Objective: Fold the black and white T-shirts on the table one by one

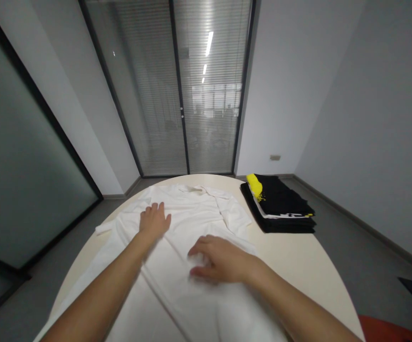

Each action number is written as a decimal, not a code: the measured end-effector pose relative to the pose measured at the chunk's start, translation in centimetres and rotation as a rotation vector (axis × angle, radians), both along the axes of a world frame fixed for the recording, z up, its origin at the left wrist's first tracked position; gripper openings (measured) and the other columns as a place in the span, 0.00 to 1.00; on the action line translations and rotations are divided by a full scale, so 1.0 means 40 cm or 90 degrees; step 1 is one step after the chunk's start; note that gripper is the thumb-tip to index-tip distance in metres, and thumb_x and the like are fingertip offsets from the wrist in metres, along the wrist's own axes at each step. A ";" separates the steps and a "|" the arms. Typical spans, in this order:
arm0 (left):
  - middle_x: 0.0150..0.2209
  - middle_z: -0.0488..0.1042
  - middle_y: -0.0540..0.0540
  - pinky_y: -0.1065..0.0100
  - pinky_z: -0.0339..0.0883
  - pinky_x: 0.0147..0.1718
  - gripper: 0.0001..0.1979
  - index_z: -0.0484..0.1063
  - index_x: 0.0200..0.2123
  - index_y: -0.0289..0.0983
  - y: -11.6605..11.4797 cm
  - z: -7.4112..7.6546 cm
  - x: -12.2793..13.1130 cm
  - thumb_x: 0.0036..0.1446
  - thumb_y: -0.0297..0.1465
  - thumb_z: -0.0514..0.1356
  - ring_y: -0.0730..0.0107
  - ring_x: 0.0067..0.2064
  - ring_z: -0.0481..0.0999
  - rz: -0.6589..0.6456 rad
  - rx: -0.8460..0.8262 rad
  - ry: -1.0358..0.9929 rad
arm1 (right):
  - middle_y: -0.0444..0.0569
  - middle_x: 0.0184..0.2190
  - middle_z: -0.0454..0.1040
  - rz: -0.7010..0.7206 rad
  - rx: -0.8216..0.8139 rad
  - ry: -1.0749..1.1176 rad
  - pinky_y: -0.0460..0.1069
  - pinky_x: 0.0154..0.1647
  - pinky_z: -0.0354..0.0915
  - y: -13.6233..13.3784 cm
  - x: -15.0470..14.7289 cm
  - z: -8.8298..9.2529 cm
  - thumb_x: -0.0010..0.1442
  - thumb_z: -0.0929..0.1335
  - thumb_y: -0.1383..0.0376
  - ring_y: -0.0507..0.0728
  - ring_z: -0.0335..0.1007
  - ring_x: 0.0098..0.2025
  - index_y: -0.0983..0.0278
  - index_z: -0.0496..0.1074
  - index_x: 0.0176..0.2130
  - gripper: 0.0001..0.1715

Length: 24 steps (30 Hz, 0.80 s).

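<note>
A white shirt [191, 209] lies spread across the round cream table [298, 256], collar toward the far edge. My left hand [154, 221] rests flat on the upper left part of the shirt, fingers stretched out. My right hand [218, 260] lies palm down on the shirt's middle, fingers loosely apart and pointing left. Neither hand holds anything. One sleeve is folded in at the right, beyond my right hand.
A stack of folded black garments [280, 209] with a yellow patch sits at the table's far right. Glass doors with blinds [181, 95] stand beyond the table. A red object [387, 330] shows at the lower right corner. Grey floor surrounds the table.
</note>
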<state>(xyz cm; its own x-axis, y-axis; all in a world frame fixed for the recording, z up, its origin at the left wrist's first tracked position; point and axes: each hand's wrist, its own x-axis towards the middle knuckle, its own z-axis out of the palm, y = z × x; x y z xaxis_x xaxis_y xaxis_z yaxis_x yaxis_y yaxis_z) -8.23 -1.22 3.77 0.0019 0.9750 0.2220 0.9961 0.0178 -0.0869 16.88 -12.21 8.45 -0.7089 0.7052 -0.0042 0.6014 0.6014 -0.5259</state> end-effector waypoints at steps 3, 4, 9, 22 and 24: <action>0.64 0.65 0.29 0.41 0.56 0.58 0.33 0.62 0.66 0.34 0.000 -0.042 0.041 0.65 0.46 0.48 0.36 0.62 0.66 -0.003 -0.076 -0.014 | 0.57 0.56 0.71 -0.241 0.110 -0.054 0.56 0.57 0.63 0.042 0.027 -0.018 0.67 0.65 0.55 0.64 0.67 0.57 0.62 0.68 0.62 0.28; 0.67 0.61 0.30 0.39 0.53 0.60 0.33 0.60 0.68 0.35 0.004 -0.057 0.049 0.65 0.47 0.47 0.34 0.64 0.63 0.007 -0.082 -0.023 | 0.59 0.58 0.70 -0.294 0.122 -0.086 0.57 0.57 0.63 0.051 0.032 -0.029 0.67 0.65 0.55 0.65 0.66 0.58 0.63 0.66 0.63 0.29; 0.72 0.50 0.33 0.34 0.45 0.63 0.35 0.55 0.71 0.38 0.051 -0.102 0.053 0.66 0.49 0.46 0.30 0.71 0.47 0.035 -0.097 -0.113 | 0.60 0.57 0.71 -0.427 0.143 -0.197 0.62 0.54 0.63 0.083 0.032 -0.086 0.68 0.61 0.51 0.70 0.64 0.58 0.63 0.69 0.58 0.27; 0.56 0.68 0.36 0.57 0.59 0.63 0.23 0.65 0.59 0.35 0.106 -0.114 -0.042 0.68 0.39 0.47 0.57 0.61 0.69 -0.186 0.110 -0.316 | 0.46 0.75 0.41 -0.404 0.083 -0.184 0.64 0.72 0.29 0.229 0.131 -0.185 0.67 0.52 0.38 0.66 0.24 0.75 0.56 0.51 0.72 0.44; 0.58 0.68 0.37 0.55 0.57 0.65 0.22 0.66 0.59 0.36 0.087 -0.108 -0.034 0.68 0.39 0.47 0.56 0.63 0.66 -0.201 0.107 -0.295 | 0.46 0.75 0.40 -0.398 0.087 -0.190 0.64 0.72 0.26 0.226 0.130 -0.184 0.67 0.51 0.37 0.65 0.21 0.75 0.56 0.50 0.72 0.46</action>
<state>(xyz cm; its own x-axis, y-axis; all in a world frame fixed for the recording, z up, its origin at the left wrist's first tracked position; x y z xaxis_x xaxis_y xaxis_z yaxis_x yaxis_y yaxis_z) -9.60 2.28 -0.56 0.1518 0.8945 0.4204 0.8890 -0.3095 0.3374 22.09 -3.19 1.08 -0.1526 0.9881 -0.0178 0.9626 0.1446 -0.2291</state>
